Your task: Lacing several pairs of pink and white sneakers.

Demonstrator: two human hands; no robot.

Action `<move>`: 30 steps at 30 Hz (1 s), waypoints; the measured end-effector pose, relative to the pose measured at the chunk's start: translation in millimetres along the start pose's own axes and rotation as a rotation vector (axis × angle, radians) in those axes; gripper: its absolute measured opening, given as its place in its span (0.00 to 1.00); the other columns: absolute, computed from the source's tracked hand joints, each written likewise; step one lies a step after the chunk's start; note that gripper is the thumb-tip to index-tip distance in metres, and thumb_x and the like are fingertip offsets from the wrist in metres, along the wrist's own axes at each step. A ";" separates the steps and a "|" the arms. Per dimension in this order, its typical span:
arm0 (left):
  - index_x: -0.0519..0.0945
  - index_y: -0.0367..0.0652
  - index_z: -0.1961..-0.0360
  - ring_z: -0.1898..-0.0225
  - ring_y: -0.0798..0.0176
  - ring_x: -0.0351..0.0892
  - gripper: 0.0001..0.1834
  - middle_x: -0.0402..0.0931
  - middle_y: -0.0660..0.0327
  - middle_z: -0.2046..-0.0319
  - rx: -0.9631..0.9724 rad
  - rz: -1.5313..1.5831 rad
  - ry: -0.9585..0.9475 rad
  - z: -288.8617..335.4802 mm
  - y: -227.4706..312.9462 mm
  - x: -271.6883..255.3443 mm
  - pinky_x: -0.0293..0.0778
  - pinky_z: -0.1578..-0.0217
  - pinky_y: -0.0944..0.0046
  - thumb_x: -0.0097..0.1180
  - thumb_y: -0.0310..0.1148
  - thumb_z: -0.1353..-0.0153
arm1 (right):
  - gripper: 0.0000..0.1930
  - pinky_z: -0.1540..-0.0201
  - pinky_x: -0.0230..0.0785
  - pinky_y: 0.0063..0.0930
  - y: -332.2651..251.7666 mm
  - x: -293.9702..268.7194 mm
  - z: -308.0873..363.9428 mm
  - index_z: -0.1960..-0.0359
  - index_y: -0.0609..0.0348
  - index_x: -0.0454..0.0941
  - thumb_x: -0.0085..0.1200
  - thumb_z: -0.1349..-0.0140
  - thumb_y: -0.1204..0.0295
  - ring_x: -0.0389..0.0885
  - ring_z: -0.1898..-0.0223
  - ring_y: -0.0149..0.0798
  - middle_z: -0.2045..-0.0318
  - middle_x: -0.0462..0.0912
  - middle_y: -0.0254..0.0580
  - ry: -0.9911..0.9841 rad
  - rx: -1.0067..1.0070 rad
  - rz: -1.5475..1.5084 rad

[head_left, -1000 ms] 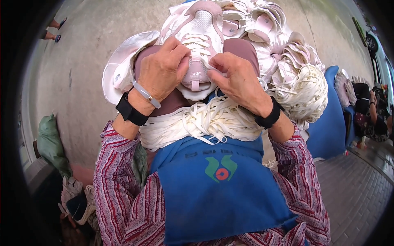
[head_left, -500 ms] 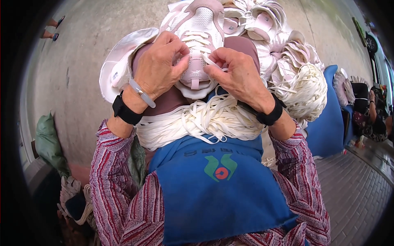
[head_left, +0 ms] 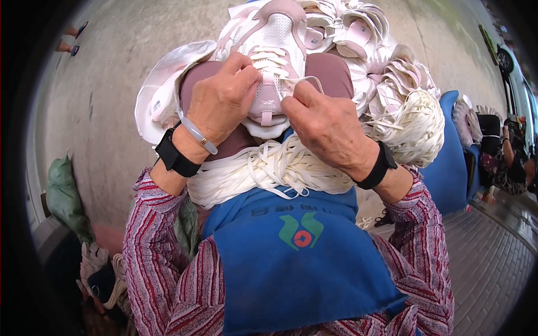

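Observation:
A white and pink sneaker upper rests across my lap, its tongue end towards me. Flat white shoelace crosses its front in several rows. My left hand is closed against the left eyelet edge, and its fingers hide whatever is pinched there. On the opposite edge, my right hand pinches a shoelace, with a thin white loop rising above the knuckles. A thick bundle of white laces lies over my blue apron, just below the shoe.
Stacked white and pink shoe uppers lie beyond my right knee, beside a big lace bundle. Another pale upper is by my left knee. A blue chair stands at right, a green sack at left. Another person's feet show far left.
My right hand has moved slightly nearer and turned, its knuckles now uppermost. A lace loop now shows above it. My left hand has shifted slightly nearer along the eyelet edge.

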State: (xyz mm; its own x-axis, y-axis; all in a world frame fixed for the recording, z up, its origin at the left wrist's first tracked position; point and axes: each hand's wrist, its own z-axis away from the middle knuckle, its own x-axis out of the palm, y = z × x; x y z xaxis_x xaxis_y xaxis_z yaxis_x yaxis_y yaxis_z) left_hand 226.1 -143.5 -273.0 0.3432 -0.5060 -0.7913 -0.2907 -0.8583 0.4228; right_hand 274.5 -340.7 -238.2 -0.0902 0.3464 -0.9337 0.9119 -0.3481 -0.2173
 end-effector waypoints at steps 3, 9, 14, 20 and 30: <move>0.77 0.42 0.70 0.72 0.57 0.79 0.05 0.75 0.61 0.66 -0.036 0.000 0.005 5.4 1.9 -1.3 0.73 0.73 0.63 0.59 0.23 0.49 | 0.03 0.78 0.70 0.27 2.5 7.5 8.3 0.74 0.56 0.70 0.51 0.49 0.74 0.78 0.75 0.34 0.73 0.69 0.37 0.009 -0.016 0.052; 0.79 0.42 0.68 0.72 0.58 0.79 0.07 0.76 0.61 0.64 0.000 -0.009 -0.015 6.9 -0.2 0.2 0.74 0.74 0.64 0.60 0.22 0.49 | 0.06 0.77 0.69 0.27 26.9 -6.5 13.5 0.70 0.57 0.72 0.51 0.51 0.75 0.75 0.76 0.34 0.73 0.66 0.36 -0.004 -0.110 0.103; 0.80 0.46 0.57 0.68 0.58 0.81 0.16 0.74 0.61 0.57 -0.011 -0.019 -0.054 20.1 6.3 -5.7 0.76 0.72 0.62 0.59 0.20 0.48 | 0.05 0.76 0.70 0.27 35.4 4.2 25.7 0.70 0.57 0.72 0.51 0.49 0.73 0.75 0.75 0.33 0.73 0.67 0.36 -0.004 -0.085 0.115; 0.80 0.47 0.54 0.67 0.57 0.81 0.19 0.73 0.61 0.56 -0.018 -0.028 -0.050 24.2 8.5 -5.2 0.77 0.71 0.61 0.57 0.19 0.47 | 0.06 0.77 0.70 0.27 39.0 -14.1 20.5 0.68 0.57 0.73 0.52 0.49 0.77 0.77 0.76 0.35 0.72 0.69 0.37 0.036 -0.009 0.084; 0.76 0.39 0.56 0.73 0.71 0.78 0.12 0.76 0.59 0.57 -0.565 0.355 -0.248 48.9 19.0 -26.5 0.73 0.76 0.72 0.58 0.30 0.39 | 0.12 0.73 0.71 0.35 34.0 -16.9 22.1 0.58 0.59 0.75 0.57 0.45 0.74 0.78 0.73 0.44 0.71 0.75 0.43 0.090 0.247 -0.293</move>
State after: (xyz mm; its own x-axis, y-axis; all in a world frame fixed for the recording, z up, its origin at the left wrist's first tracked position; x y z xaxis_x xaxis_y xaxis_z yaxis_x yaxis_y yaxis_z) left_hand 167.8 -142.2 -265.5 0.0812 -0.7866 -0.6121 0.1831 -0.5919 0.7850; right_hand 298.1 -377.6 -236.1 -0.2870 0.5337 -0.7955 0.7281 -0.4181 -0.5432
